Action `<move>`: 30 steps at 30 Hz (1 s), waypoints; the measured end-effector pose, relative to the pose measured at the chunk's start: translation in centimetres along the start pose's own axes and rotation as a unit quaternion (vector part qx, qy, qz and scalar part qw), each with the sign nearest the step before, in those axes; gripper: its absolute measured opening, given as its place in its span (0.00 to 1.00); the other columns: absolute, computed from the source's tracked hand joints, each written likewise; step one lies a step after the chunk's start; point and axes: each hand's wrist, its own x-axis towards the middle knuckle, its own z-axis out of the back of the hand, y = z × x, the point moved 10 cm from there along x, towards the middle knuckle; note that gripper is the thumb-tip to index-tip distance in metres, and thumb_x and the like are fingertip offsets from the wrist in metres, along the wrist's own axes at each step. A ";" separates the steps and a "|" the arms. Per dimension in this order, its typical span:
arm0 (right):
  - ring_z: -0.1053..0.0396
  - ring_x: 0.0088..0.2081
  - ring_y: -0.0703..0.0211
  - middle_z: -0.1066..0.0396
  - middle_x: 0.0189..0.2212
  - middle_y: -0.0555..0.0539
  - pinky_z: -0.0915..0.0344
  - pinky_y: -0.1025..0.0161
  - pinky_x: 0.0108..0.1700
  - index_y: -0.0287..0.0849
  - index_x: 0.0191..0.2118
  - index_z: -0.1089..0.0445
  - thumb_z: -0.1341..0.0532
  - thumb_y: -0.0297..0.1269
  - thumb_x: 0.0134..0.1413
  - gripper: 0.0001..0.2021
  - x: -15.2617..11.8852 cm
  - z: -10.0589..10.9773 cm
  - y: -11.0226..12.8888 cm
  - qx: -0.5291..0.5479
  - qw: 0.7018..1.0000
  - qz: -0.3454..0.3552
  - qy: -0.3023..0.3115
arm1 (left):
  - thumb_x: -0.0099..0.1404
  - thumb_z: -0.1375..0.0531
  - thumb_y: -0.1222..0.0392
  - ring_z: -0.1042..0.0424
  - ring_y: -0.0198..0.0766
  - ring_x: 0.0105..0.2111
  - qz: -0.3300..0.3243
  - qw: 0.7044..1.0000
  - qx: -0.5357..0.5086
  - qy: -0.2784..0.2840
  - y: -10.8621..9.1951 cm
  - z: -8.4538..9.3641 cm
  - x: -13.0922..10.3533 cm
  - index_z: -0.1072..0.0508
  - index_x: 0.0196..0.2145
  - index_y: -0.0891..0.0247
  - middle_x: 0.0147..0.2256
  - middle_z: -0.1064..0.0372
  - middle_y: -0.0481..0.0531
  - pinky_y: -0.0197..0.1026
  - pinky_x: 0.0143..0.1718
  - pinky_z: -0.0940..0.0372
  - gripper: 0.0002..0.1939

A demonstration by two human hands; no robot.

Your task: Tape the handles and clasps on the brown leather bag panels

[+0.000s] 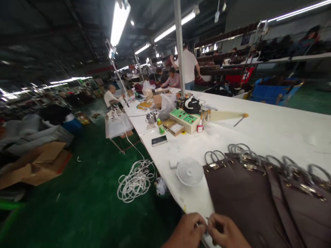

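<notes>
At the bottom of the head view my left hand (188, 230) and my right hand (225, 230) meet over the table edge. Each has its fingertips pinched together. Between them shows a small dark bit, too small to name. Just right of my hands lie dark brown bag-like pieces (232, 193), overlapping in a row, with grey loop handles (274, 162) and shiny metal clasps along their top. Beyond my hands a small white fan (190, 171) stands on the table.
The long white table (279, 127) holds a phone (159, 140), a green bottle (160, 126), a metal cup (151, 117) and a green-panelled machine (184, 119). A coiled white cable (136, 182) lies on the green floor. Several people work farther back; cartons (36, 165) are left.
</notes>
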 end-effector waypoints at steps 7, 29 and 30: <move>0.42 0.27 0.64 0.39 0.21 0.50 0.45 0.66 0.32 0.39 0.23 0.40 0.45 0.39 0.44 0.08 -0.5 0.7 3.8 0.063 0.996 -0.005 0.061 | 0.56 0.44 0.56 0.43 0.31 0.21 0.164 0.965 -0.201 -0.028 2.6 -0.9 1.9 0.31 0.31 0.66 0.22 0.39 0.46 0.35 0.23 0.49 0.10; 0.37 0.21 0.66 0.35 0.23 0.50 0.42 0.68 0.25 0.38 0.35 0.35 0.45 0.45 0.62 0.14 18.1 18.7 -9.5 -0.116 0.972 -0.183 -0.094 | 0.53 0.43 0.49 0.44 0.28 0.19 0.257 0.923 -0.283 0.033 7.9 -2.7 4.3 0.31 0.33 0.67 0.29 0.30 0.52 0.36 0.21 0.52 0.17; 0.36 0.22 0.65 0.34 0.23 0.49 0.42 0.68 0.25 0.38 0.35 0.34 0.46 0.45 0.62 0.14 18.0 19.0 -9.6 -0.129 0.968 -0.189 -0.103 | 0.53 0.43 0.49 0.44 0.28 0.19 0.260 0.923 -0.282 0.036 8.0 -2.8 4.3 0.31 0.33 0.67 0.29 0.30 0.52 0.36 0.21 0.52 0.17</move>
